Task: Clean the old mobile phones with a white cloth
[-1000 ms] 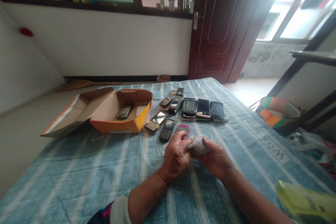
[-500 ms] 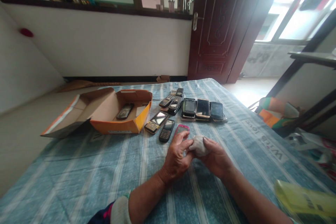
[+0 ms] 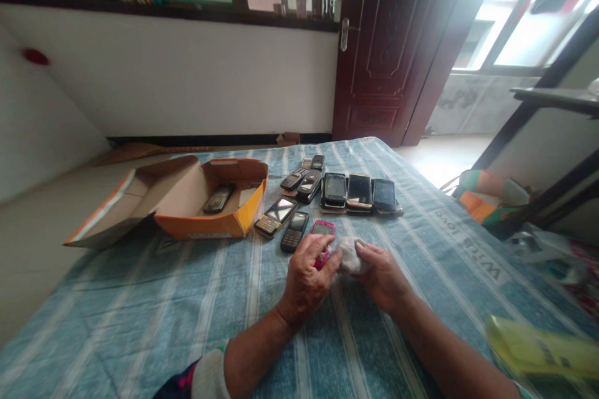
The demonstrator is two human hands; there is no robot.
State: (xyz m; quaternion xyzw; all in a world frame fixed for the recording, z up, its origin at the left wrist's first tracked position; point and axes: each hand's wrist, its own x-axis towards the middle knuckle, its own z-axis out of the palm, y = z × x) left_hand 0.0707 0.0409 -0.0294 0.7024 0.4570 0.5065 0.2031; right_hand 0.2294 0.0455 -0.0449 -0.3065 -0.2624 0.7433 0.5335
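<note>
A bunched white cloth sits in my right hand, with the thumb pressed on top of it. What, if anything, lies inside the cloth is hidden. My left hand is just left of it, thumb and fingers apart. Its thumb reaches the cloth's edge, while the fingers are over a pink-rimmed phone that is partly covered. Left of that phone lies a small black keypad phone, then a larger dark phone with gold-edged keys.
Behind are piled keypad phones and a row of touchscreen phones. An open orange cardboard box at left holds another phone. A striped blue cloth covers the surface; a yellow packet lies at right.
My left hand has drawn slightly away from the white cloth, and its fingers have spread over the pink-rimmed phone. My right hand keeps its hold on the cloth. The view has shifted a little.
</note>
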